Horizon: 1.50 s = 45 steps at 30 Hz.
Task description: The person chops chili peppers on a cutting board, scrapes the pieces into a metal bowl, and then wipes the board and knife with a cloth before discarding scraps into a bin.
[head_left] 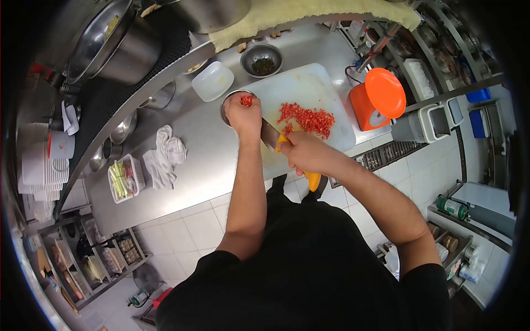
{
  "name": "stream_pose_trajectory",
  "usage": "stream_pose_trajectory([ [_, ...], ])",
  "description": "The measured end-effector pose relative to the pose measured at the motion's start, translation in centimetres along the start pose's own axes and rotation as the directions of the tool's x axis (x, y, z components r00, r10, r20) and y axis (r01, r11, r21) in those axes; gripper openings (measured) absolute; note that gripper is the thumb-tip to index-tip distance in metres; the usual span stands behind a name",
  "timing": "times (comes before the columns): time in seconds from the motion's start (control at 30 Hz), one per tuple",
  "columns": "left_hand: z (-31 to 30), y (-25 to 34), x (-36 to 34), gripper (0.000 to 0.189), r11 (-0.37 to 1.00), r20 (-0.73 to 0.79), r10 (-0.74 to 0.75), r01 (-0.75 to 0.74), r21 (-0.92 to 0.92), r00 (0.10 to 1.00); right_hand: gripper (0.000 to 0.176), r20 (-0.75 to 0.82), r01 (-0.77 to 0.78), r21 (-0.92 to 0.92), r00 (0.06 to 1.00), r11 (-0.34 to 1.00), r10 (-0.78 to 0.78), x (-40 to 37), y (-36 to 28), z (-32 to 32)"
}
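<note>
My right hand (303, 151) is wrapped round the yellow handle of a kitchen knife (269, 135). Its broad blade points left, over the near-left part of the white cutting board (331, 88). Finely chopped red chilies (309, 119) lie in a pile on the board, just beyond the knife. At the board's left edge, my left hand (243, 115) is curled over a round metal bowl (224, 105). Red chili pieces show at its fingers, and the hand hides most of the bowl's inside.
Behind the board are a metal bowl of dark green herbs (263, 66) and a white plastic container (213, 81). An orange scale (371, 102) stands right. To the left lie a white cloth (165, 157) and a basket of cut vegetables (125, 178). A shelf (127, 99) overhangs the counter's far left.
</note>
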<state>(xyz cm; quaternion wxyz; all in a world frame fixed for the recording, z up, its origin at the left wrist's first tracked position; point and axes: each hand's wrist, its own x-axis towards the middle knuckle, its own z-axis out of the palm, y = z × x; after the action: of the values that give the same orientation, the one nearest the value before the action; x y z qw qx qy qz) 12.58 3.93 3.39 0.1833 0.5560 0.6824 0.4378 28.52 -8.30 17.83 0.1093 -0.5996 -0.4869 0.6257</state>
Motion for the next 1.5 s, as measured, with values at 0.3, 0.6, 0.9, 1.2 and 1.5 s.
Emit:
stream_pose_trajectory([
  [0.3,0.4,-0.4,1.8,0.014,0.957,0.007,0.005,-0.007,0.291,1.0,0.034,0.099,-0.118,0.118,0.989,0.986,0.106,-2.3,-0.6,-3.1],
  [0.6,0.8,-0.3,2.8,0.016,0.901,0.137,-0.15,0.078,0.428,0.979,0.028,-0.121,-0.115,0.078,0.985,0.99,0.124,-11.0,8.1,-5.8],
  [0.9,-0.8,3.0,1.1,0.025,0.928,0.203,-0.057,-0.023,0.371,0.977,0.025,-0.723,-0.246,-0.433,0.669,0.867,-0.171,-8.4,23.4,-2.6],
  [1.2,4.7,2.9,-7.7,0.032,0.92,0.368,0.381,-0.385,-0.066,0.848,0.027,-0.742,-0.276,-0.421,0.653,0.864,-0.153,-5.6,24.5,0.7],
  [1.5,8.9,0.3,-8.7,0.055,0.832,0.467,0.462,-0.551,0.066,0.754,0.029,-0.675,-0.14,-0.415,0.71,0.899,-0.201,-5.1,23.2,2.6],
])
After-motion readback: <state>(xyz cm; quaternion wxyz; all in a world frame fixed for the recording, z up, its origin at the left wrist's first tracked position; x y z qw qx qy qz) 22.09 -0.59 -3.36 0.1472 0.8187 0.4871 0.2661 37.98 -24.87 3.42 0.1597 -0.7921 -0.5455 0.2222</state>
